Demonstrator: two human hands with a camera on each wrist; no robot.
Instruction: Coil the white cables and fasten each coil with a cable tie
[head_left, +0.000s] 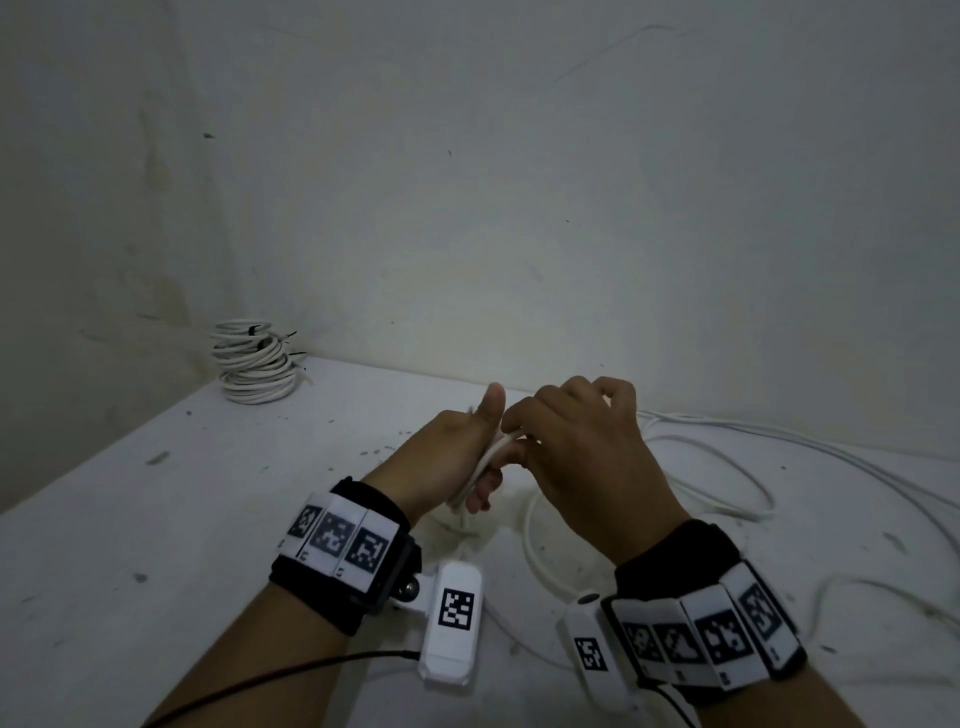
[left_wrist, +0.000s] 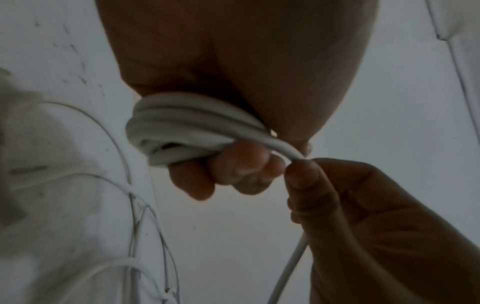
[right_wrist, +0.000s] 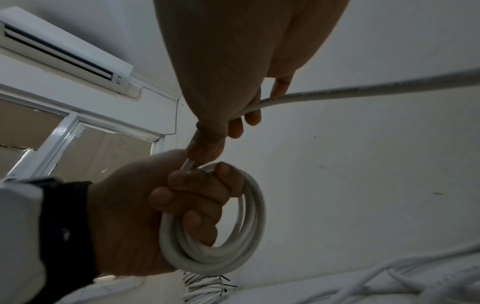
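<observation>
White cable coil (right_wrist: 215, 236) sits mid-frame in the right wrist view, several turns stacked, left hand (right_wrist: 145, 207) curled tight around one side of it, fingers through the loop. Right hand (head_left: 587, 457) pinches the feed strand (right_wrist: 337, 93) between thumb and fingers right at the top of the coil; the strand exits to the right edge of the frame.

Risks, as I read it:
- Turns are held by one fist only. If that grip relaxes during the next wrap, the stiff cable likely springs open.
- Loose cable (head_left: 727, 467) on the table (head_left: 156, 519) at centre right lies in crossing loops. Pulling slack could drag a tangle or knot into the coil.
- Turns look uneven in the left wrist view, coil (left_wrist: 187, 131) bunched at the fist, so a tie may cinch badly.

Hard to make out:
- No loose cable tie visible anywhere near the hands.
- Finished coils (head_left: 257, 364) stacked in the upper left at the table's far corner show dark ties; count unclear.
- How much cable remains: runs off the right edge, can't tell.
- In the head view the coil is almost wholly hidden behind both hands.
- Left wrist view dim, blurred lower left.
</observation>
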